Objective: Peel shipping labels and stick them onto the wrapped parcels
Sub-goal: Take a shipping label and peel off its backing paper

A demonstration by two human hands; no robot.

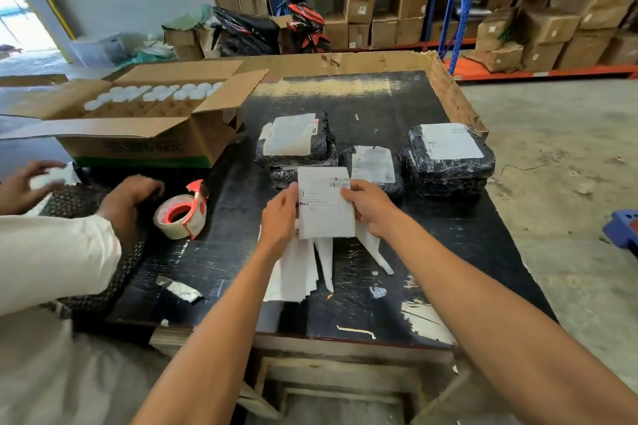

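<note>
Item 1: white rectangular paper shipping label with printed barcode [326, 205], held upright above the black scuffed wooden tabletop [448, 252], just in front of the parcels. The left hand [280, 217] pinches its left edge, fingers curled behind the sheet; the right hand [371, 207] pinches its right edge, thumb near the barcode.

Item 2: loose white backing sheets and strips [298, 272], lying on the tabletop beneath the held label, fanned toward the near edge.

Item 3: black plastic-wrapped parcel, left [297, 143], already bearing a white label on top, stacked on another wrapped bundle.

Item 4: smaller black plastic-wrapped parcel, middle [374, 167], labelled, partly hidden behind the held label.

Item 5: large black plastic-wrapped parcel, right [448, 159], labelled, near the tabletop's right edge, apart from the middle one.

Item 6: clear tape roll in a red dispenser [183, 214], on the tabletop left of the hands.

Item 7: open brown cardboard carton of white-capped containers [145, 121], at the far left of the tabletop.

Item 8: second person in a white sleeve [51, 259], at the left, both hands on black bubble wrap [103, 286].

Item 9: blue and orange shelving with brown cartons [483, 10], in the background.
</note>
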